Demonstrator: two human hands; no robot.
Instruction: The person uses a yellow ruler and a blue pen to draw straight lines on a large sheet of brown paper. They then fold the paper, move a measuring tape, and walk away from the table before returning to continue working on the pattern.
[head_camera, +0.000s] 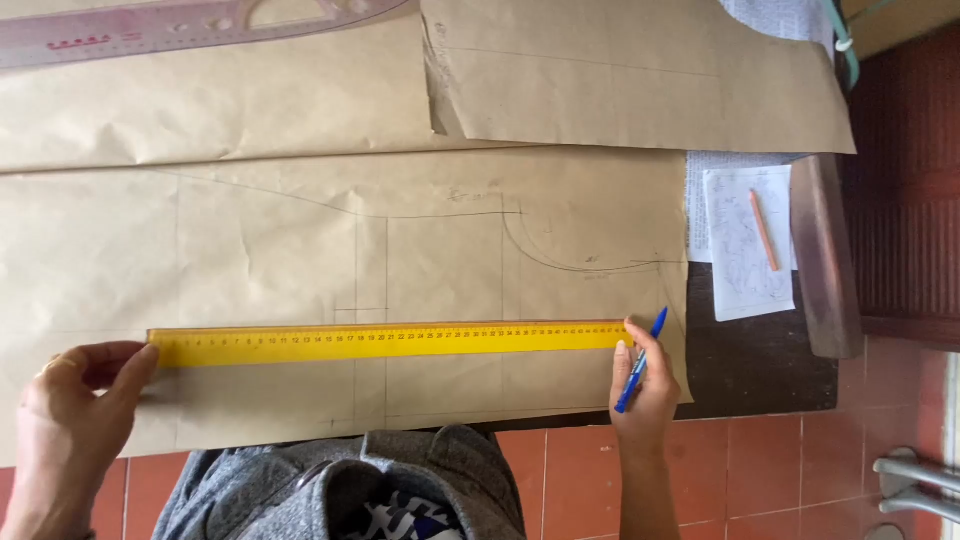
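The left hand (70, 420) lies loosely open, fingertips pressing the left end of the yellow ruler (390, 342) flat across brown paper (250, 250). The right hand (645, 385), curled around a blue pen (640, 362), steadies the ruler's other end. Beyond, a white sheet (745, 245) carries an orange pencil (764, 230).

A dark wooden table (760, 370) fills most of the frame. Along the bottom and lower right runs a floor of reddish-orange square tiles (780, 480). A dark red panelled wall (905, 170) rises at the right edge, with metal tubes (915, 480) in the lower right corner. Soft daylight falls evenly.
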